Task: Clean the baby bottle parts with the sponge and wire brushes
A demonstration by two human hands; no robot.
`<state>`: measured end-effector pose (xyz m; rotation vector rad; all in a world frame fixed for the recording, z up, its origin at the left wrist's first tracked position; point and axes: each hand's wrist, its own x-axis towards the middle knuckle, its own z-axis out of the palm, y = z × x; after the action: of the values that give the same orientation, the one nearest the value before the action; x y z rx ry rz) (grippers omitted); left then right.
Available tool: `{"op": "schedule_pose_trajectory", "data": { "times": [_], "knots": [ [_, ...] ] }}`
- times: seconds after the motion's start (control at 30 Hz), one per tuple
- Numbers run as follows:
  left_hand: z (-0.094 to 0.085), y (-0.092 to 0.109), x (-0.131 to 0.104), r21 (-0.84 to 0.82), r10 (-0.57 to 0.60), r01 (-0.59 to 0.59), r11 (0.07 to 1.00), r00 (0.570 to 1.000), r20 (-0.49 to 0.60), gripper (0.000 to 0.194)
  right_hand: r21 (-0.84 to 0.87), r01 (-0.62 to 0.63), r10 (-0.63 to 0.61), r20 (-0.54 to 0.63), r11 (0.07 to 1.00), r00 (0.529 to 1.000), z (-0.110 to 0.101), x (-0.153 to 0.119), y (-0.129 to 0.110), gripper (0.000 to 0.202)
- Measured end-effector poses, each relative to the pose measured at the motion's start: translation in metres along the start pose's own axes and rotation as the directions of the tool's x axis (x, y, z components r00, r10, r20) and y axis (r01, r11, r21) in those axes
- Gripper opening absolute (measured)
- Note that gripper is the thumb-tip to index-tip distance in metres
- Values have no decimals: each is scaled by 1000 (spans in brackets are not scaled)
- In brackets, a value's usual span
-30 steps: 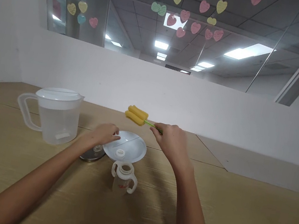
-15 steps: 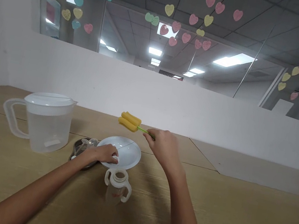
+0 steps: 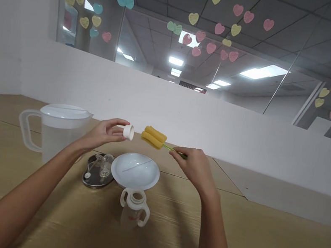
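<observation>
My left hand (image 3: 104, 133) is closed on a white bottle collar ring (image 3: 128, 132), holding it up above the table with its opening turned to the right. From the right, my right hand (image 3: 193, 165) grips the green handle of a yellow sponge bottle brush (image 3: 154, 137); the sponge head is just right of the ring, apart from it. Below both hands is a white bowl (image 3: 117, 172) with a thin straight line across its inside. A clear two-handled baby bottle (image 3: 132, 210) stands upright and uncapped in front of the bowl.
At the left stands a lidded clear plastic pitcher (image 3: 61, 133). A metal tray (image 3: 94, 182) beside the bowl holds a clear dome cap (image 3: 106, 165) and a thin tube with a small white end. Behind the table rises a white wall (image 3: 156, 105) below windows with heart-shaped notes.
My left hand has lifted the white ring out of the bowl up to the brush head. The brush is still in my right hand. The view has shifted slightly.
</observation>
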<state>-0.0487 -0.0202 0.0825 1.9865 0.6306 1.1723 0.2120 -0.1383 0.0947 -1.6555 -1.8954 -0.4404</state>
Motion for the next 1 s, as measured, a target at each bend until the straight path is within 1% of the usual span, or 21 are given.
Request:
{"op": "schedule_pose_trajectory", "data": {
  "times": [0.03, 0.07, 0.13, 0.2, 0.23, 0.3, 0.37, 0.43, 0.5, 0.57, 0.63, 0.7, 0.77, 0.83, 0.87, 0.9, 0.97, 1.0],
  "knots": [
    [1, 6, -2, -30, 24, -25, 999, 999, -27, 53, 19, 37, -37, -1, 999, 999, 0, 0, -2, 36],
    [4, 11, -4, -57, 39, -41, 998, 999, -29, 52, 25, 72, -72, 0, 997, 997, 1, -1, -4, 37],
    [12, 18, -7, -88, 42, -40, 995, 999, 23, 51, -3, 124, -124, 3, 992, 992, 4, 0, -9, 37],
    [17, 22, -8, -71, 3, 3, 997, 996, 88, 52, -54, 155, -155, 4, 986, 988, 9, 1, -10, 34],
    [19, 23, -8, -54, -25, 30, 998, 994, 102, 54, -76, 168, -168, 3, 983, 986, 12, 2, -10, 32],
    [20, 24, -8, -25, -74, 77, 997, 993, 95, 56, -100, 199, -201, -6, 975, 980, 17, 4, -6, 31],
    [20, 23, -8, -19, -123, 124, 992, 990, 75, 54, -114, 231, -237, -36, 966, 971, 22, 5, -4, 32],
    [21, 22, -7, -46, -177, 181, 982, 981, 82, 51, -137, 252, -264, -80, 958, 961, 26, 6, -3, 34],
    [21, 21, -6, -70, -227, 235, 970, 969, 100, 55, -168, 255, -275, -110, 952, 955, 30, 7, -4, 36],
    [22, 20, -5, -46, -241, 246, 968, 966, 99, 55, -185, 255, -280, -123, 949, 952, 32, 7, -5, 36],
    [21, 21, -6, 26, -187, 186, 982, 980, 64, 50, -167, 268, -288, -109, 949, 952, 32, 8, -6, 36],
    [19, 22, -7, 94, -67, 64, 994, 997, 34, 51, -126, 267, -278, -76, 955, 958, 30, 8, -7, 37],
    [18, 23, -9, 128, 55, -56, 990, 998, 15, 53, -83, 248, -252, -40, 965, 967, 28, 7, -7, 39],
    [17, 24, -10, 130, 107, -107, 986, 994, 9, 54, -53, 236, -237, -22, 970, 971, 25, 7, -8, 40],
    [17, 25, -10, 127, 97, -97, 987, 995, 7, 56, -48, 236, -237, -18, 971, 971, 24, 7, -8, 39],
    [17, 25, -9, 126, 64, -64, 990, 998, 5, 58, -53, 239, -240, -17, 970, 971, 24, 7, -8, 39],
    [17, 25, -8, 124, -65, 61, 990, 998, 26, 57, -82, 251, -254, -22, 964, 967, 24, 7, -8, 38],
    [17, 25, -7, 124, -141, 135, 983, 989, 40, 54, -101, 259, -263, -29, 961, 964, 25, 7, -8, 37]
  ]
}}
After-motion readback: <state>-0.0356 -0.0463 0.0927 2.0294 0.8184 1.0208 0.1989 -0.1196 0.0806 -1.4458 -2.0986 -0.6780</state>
